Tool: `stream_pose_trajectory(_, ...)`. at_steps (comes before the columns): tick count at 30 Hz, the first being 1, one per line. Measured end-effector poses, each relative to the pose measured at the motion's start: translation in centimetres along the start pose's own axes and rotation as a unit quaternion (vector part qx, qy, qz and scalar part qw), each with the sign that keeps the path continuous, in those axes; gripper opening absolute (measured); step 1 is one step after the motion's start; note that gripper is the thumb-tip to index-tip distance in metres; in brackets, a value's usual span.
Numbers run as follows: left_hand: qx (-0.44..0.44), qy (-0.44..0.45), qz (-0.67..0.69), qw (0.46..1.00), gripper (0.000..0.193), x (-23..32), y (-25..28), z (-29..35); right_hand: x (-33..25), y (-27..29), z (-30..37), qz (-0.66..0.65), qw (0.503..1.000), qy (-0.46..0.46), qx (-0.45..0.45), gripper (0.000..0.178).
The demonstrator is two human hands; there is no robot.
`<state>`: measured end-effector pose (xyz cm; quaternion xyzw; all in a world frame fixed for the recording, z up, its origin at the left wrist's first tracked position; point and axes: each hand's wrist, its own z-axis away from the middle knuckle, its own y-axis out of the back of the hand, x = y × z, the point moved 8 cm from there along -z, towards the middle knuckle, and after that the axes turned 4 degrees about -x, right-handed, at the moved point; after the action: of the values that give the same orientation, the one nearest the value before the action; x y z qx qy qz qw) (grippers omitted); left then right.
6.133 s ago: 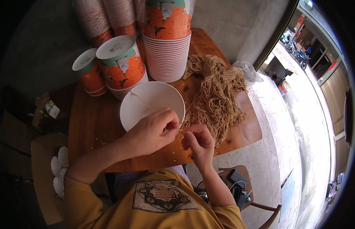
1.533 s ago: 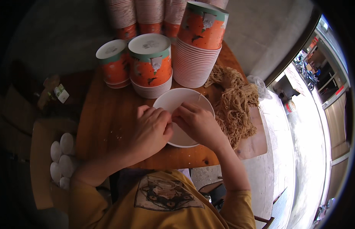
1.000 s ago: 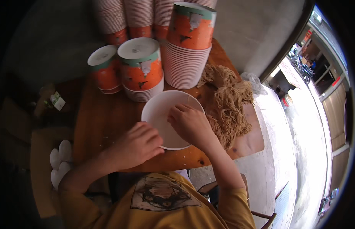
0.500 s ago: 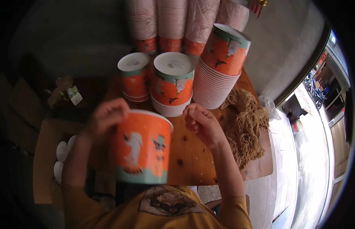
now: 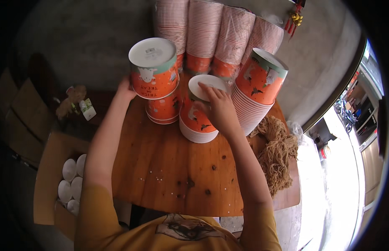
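An orange-and-green paper bucket [image 5: 156,81] is upside down at the left, over a shorter stack of paper buckets [image 5: 163,109] of the same kind. My left hand [image 5: 126,88] is closed on its left side near the rim, with the fingertips partly hidden behind it. My right hand [image 5: 219,106] reaches over the upturned middle stack of buckets [image 5: 194,119]; its fingers are spread across the white base and down the near side. To its right stands a taller upturned stack [image 5: 255,90], with many white rims below the printed bucket.
Tall plastic-wrapped bucket stacks [image 5: 202,33] line the back of the wooden table [image 5: 173,167]. A heap of tan cords [image 5: 278,154] lies at the right edge. On the left, a cardboard box [image 5: 46,180] holds several white round items. A bright doorway [image 5: 341,175] is at the right.
My left hand has carried the bucket from near my body up and away to the left stack; its white base now faces up. My right hand has moved onto the middle stack.
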<state>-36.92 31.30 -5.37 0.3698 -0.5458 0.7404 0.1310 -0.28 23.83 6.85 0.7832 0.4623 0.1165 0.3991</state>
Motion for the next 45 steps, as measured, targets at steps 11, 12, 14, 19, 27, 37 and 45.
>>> stream_pose_trajectory(11, 0.074, -0.113, -0.123, 0.983, 0.032, -3.3, 1.2, -1.3, -2.2, 2.4, 2.6, 0.032, 0.999, 0.036, -0.011, 0.040)
stream_pose_trajectory(12, 0.080, -0.113, -0.157, 0.978, 0.031, -3.6, 1.2, -1.1, -2.1, 2.4, 2.6, 0.019, 0.999, 0.041, -0.022, 0.041)
stream_pose_trajectory(14, 0.078, -0.104, -0.192, 0.973, 0.031, -4.7, -0.2, -0.2, -1.6, 2.8, 3.0, 0.011, 0.999, 0.037, -0.034, 0.041)
stream_pose_trajectory(19, 0.064, -0.188, -0.270, 0.942, 0.035, -6.6, 1.4, 4.3, -2.4, 3.0, 3.2, -0.032, 0.995, 0.055, -0.075, 0.044)
stream_pose_trajectory(27, -0.286, -0.257, -0.461, 0.800, 0.104, -17.8, -6.4, 22.0, -1.8, 5.1, 5.5, -0.017, 0.997, 0.033, -0.073, 0.043)
stream_pose_trajectory(37, -0.321, -0.211, -0.438, 0.813, 0.124, -20.7, -8.9, 21.8, 5.7, 9.3, 10.1, -0.164, 0.944, -0.193, 0.210, 0.031)
stream_pose_trajectory(45, -0.319, -0.199, -0.456, 0.807, 0.118, -21.7, -9.0, 20.4, 20.1, 0.0, 16.7, -0.164, 0.877, -0.436, 0.118, 0.083)
